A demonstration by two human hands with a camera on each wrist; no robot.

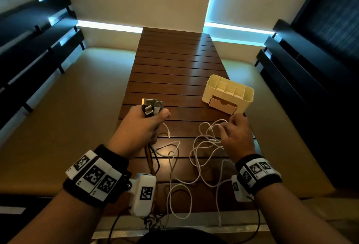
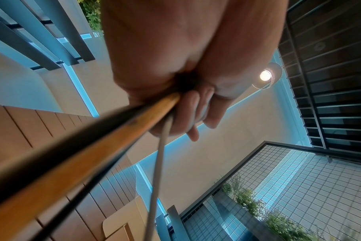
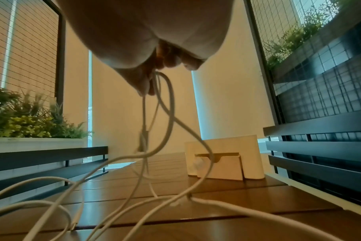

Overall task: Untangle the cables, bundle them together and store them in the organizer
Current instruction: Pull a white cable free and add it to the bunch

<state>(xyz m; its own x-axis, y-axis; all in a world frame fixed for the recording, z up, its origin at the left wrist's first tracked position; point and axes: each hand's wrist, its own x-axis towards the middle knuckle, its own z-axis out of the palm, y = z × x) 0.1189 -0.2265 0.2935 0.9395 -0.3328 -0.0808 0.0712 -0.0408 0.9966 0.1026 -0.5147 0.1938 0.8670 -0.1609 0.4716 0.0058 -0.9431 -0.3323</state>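
My left hand (image 1: 143,125) grips a bunch of cable ends, with several USB plugs (image 1: 152,105) sticking up out of the fist. Orange, black and white cables (image 2: 122,124) run down from that fist toward my wrist. My right hand (image 1: 236,133) pinches loops of white cable (image 1: 206,142) and lifts them off the slatted wooden table (image 1: 174,65). In the right wrist view the white cable (image 3: 167,101) hangs from my fingertips in tangled loops. The cream organizer (image 1: 228,93), with top compartments and a small drawer, stands just beyond my right hand.
More white and dark cable loops (image 1: 180,201) trail over the table's near edge. Dark slatted benches (image 1: 38,49) flank the table on both sides. Planters with greenery (image 3: 31,124) stand behind a bench at the left.
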